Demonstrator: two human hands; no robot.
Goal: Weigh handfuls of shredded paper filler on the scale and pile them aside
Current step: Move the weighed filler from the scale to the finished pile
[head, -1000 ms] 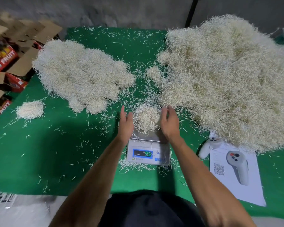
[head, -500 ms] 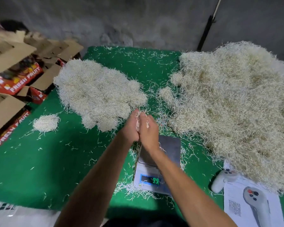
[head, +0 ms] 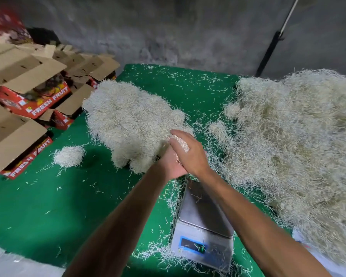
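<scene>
Both hands, left hand and right hand, cupped around filler clump; clump shapeless, no clear axis.

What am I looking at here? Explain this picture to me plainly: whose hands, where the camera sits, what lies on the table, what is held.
There is no machine here: a person works with two bare hands, and the single camera sits on their head, looking forward and down. The left hand and right hand are cupped together, fingers curled round a handful of shredded paper, near the pile on the left. A far larger heap fills the right side, and a small clump lies apart at the left. All rest on a green cloth strewn with loose shreds. The scale stands under the forearms, its platform bare except for stray strands. Cardboard fruit boxes are stacked at the left.
</scene>
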